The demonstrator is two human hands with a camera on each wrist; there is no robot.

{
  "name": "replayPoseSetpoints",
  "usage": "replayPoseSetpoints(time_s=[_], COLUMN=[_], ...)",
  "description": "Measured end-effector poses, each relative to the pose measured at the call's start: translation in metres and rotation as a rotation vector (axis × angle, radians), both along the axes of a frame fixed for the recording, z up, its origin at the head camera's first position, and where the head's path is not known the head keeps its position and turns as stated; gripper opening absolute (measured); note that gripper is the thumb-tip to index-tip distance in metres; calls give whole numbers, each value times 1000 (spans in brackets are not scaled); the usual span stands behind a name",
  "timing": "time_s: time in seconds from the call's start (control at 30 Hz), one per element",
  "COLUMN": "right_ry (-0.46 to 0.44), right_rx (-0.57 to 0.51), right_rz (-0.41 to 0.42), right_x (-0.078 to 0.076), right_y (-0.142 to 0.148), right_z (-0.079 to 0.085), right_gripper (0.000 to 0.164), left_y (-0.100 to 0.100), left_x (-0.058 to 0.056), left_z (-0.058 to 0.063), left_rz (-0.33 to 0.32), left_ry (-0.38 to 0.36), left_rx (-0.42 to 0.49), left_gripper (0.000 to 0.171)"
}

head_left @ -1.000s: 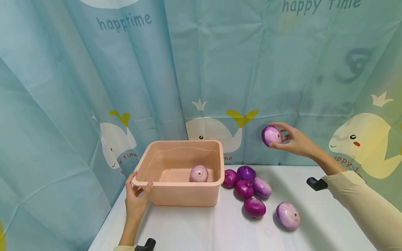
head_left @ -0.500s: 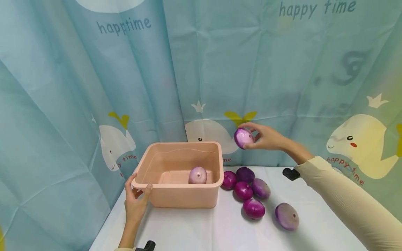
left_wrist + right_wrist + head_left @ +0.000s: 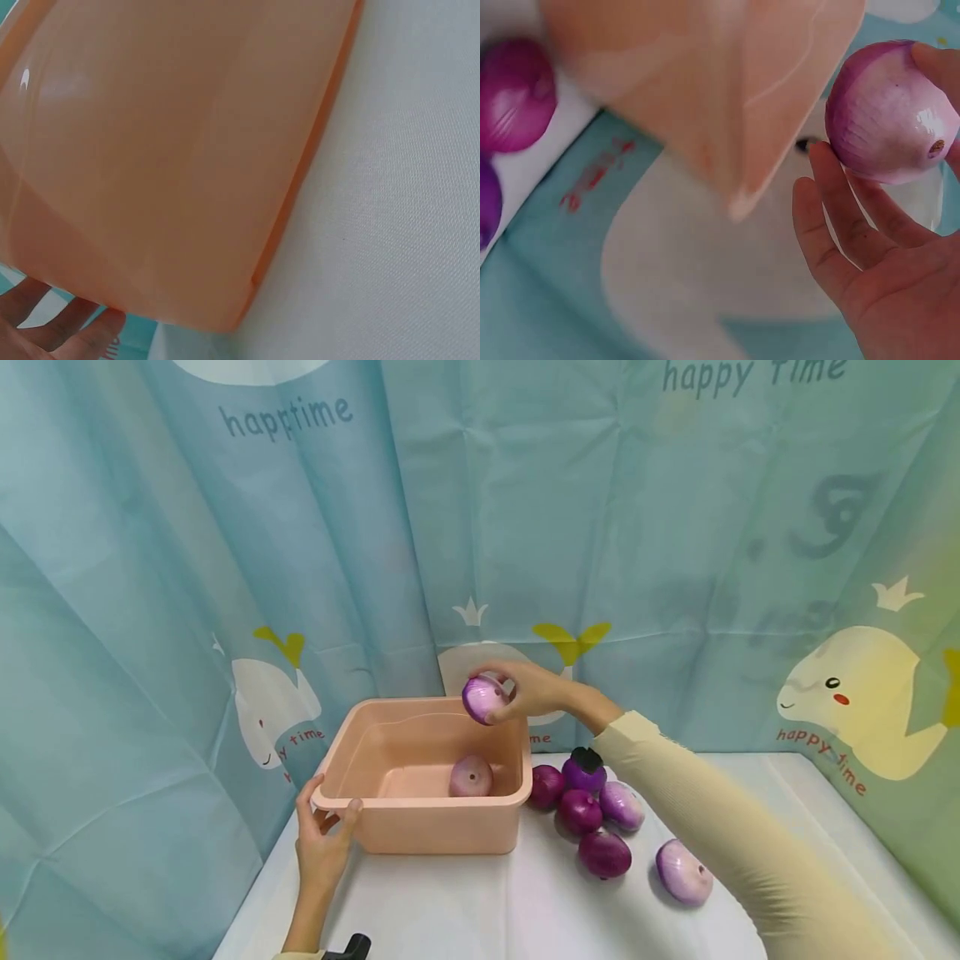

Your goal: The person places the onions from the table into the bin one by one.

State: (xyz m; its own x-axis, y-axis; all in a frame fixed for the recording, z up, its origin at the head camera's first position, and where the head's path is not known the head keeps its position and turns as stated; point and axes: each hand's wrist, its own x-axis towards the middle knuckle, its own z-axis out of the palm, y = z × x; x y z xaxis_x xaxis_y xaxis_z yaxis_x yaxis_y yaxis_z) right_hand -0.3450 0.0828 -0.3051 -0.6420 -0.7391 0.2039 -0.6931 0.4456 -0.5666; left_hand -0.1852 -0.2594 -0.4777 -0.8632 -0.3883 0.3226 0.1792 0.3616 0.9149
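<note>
My right hand (image 3: pixel 528 692) pinches a pale purple onion (image 3: pixel 484 699) between thumb and fingers, above the back right of a pink plastic bin (image 3: pixel 438 828). In the right wrist view the same onion (image 3: pixel 892 112) shows its root end, with the fingertips against its underside. Inside the bin, toward the right, lies another pale onion (image 3: pixel 471 777). My left hand (image 3: pixel 324 852) grips the bin's near left corner, thumb at the front rim and fingers on the left side. Part of those fingers (image 3: pixel 90 334) shows against the bin's wall in the left wrist view.
Just right of the bin several purple onions cluster on the white table (image 3: pixel 450 910), one dark onion (image 3: pixel 604 855) at their front. Farther right, a pale onion (image 3: pixel 683 872) lies partly behind the right sleeve (image 3: pixel 720 827). A blue whale-print curtain (image 3: pixel 525 527) hangs behind.
My right hand has carried the onion leftward, from over the right part of the table to above the bin. The left hand and the bin stay in place.
</note>
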Motion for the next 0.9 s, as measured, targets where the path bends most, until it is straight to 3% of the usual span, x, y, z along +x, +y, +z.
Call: replayPoseSetpoints(time_s=[0.43,0.53,0.8,0.9], right_ry=[-23,-61,-58,-107], right_rx=[106,134,179,187], right_rz=[79,75,93,76], right_x=[4,7,10,12], right_y=[-66,-73,-81,-82], right_z=[-18,-21,-24,-24], right_gripper=[61,61,59,66], left_y=[2,2,1,0], left_x=[1,0,1,1], left_z=[1,1,0,-1], left_rz=[-13,-17,-3,-4], left_ry=[20,28,34,24], left_rx=[1,-2,-3,-3], left_gripper=[75,76,74,74])
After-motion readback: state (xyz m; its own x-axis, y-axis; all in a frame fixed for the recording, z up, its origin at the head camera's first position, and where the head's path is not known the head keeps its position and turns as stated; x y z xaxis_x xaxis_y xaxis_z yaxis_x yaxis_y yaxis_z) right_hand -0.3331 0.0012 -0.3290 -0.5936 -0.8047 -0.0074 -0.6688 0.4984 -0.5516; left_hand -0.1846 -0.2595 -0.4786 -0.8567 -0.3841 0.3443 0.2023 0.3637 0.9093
